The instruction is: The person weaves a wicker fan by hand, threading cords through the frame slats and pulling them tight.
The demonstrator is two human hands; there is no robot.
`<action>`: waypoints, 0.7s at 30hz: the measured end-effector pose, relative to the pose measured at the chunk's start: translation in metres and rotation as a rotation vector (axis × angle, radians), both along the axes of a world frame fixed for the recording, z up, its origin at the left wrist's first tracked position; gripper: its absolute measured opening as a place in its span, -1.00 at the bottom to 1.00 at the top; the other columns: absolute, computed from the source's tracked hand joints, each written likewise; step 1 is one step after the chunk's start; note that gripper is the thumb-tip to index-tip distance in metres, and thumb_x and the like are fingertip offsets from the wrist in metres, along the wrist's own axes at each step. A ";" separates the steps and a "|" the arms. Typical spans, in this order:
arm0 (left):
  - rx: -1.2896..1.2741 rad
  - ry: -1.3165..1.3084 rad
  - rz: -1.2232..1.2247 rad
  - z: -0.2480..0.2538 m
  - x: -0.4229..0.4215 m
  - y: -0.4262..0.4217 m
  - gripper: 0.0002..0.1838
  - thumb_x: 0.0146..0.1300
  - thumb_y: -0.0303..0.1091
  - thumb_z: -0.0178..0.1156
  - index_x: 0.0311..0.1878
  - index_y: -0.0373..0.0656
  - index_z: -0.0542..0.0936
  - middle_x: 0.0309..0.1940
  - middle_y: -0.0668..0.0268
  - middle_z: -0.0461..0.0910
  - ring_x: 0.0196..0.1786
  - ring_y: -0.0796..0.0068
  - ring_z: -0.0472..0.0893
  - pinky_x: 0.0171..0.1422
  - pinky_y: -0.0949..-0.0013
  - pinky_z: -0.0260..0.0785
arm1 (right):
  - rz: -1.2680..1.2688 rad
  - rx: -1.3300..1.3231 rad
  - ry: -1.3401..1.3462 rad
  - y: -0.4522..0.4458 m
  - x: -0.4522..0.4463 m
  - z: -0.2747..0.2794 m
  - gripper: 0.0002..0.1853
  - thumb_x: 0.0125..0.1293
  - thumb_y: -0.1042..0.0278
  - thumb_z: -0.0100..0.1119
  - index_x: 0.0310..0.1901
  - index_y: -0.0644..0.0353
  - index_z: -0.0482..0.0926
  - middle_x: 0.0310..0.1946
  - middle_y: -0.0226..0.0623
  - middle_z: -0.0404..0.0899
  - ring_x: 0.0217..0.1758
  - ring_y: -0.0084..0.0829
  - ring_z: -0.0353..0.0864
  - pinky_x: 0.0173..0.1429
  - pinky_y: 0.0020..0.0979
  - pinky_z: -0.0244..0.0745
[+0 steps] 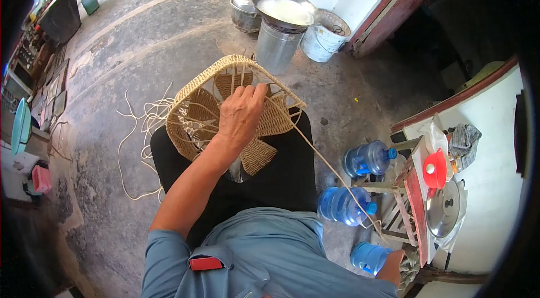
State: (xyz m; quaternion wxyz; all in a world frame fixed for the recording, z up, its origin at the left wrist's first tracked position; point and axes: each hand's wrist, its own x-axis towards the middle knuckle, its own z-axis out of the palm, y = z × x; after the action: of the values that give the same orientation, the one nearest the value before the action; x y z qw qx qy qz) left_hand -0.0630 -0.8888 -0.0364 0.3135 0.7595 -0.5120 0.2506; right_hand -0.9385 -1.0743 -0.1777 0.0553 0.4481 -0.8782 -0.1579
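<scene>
A half-woven straw-coloured basket (pixel 194 87) rests on my lap, with a braided rim and petal-shaped woven panels (pixel 257 156). My left hand (pixel 243 111) reaches into its middle, fingers curled closed against the weave. The fingertips are hidden behind the knuckles. From the basket's right side a taut cord (pixel 329 166) runs down to the right and ends in a small loop near the wooden stand. Only a short stretch of my right arm shows at the lower right; the right hand is not visible. Loose cords (pixel 152 115) trail on the floor left of the basket.
Large blue water bottles (pixel 367 158) lie at right beside a wooden stand (pixel 413 202), which bears a red ladle-like scoop (pixel 436 167) and a pot lid (pixel 443 208). Ahead stand a wide pan (pixel 284 10) on a metal stove (pixel 277 50) and a white bucket (pixel 322 42).
</scene>
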 end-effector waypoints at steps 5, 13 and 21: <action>0.066 0.027 0.109 0.000 -0.003 -0.014 -0.81 0.39 -0.49 0.32 -0.05 -0.12 0.49 -0.33 0.24 0.60 -0.21 0.18 0.73 -0.14 0.14 0.62 | 0.332 0.075 0.006 -0.047 0.045 -0.042 -0.88 0.43 0.30 0.35 -0.13 0.12 0.73 -0.16 -0.22 0.78 -0.05 -0.16 0.80 -0.07 -0.13 0.63; -0.022 0.250 0.069 0.004 -0.004 -0.018 -0.71 0.37 -0.59 0.29 0.08 -0.19 0.47 -0.13 0.07 0.64 -0.12 -0.03 0.79 -0.07 -0.01 0.66 | 0.086 -0.432 -1.613 -0.088 0.309 0.010 -0.89 0.46 0.38 0.36 -0.17 -0.07 0.59 -0.50 -0.56 0.37 -0.62 -0.69 0.24 -0.63 -0.51 0.00; -0.372 0.885 -0.189 0.002 -0.007 -0.001 -0.76 0.55 -0.48 0.34 0.16 -0.16 0.52 -0.16 0.41 0.58 -0.20 0.51 0.60 -0.09 0.36 0.50 | 1.379 -0.444 -0.702 -0.025 0.543 0.142 -0.36 0.44 0.28 0.47 0.53 -0.01 0.56 0.08 -0.07 0.80 -0.15 -0.16 0.85 -0.07 -0.22 0.74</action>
State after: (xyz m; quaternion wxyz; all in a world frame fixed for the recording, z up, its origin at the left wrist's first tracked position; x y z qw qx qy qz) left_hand -0.0697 -0.8893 -0.0347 0.6529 0.6743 -0.3429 -0.0386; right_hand -0.3951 -1.0994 -0.0354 -0.0511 0.8914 -0.3809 0.2401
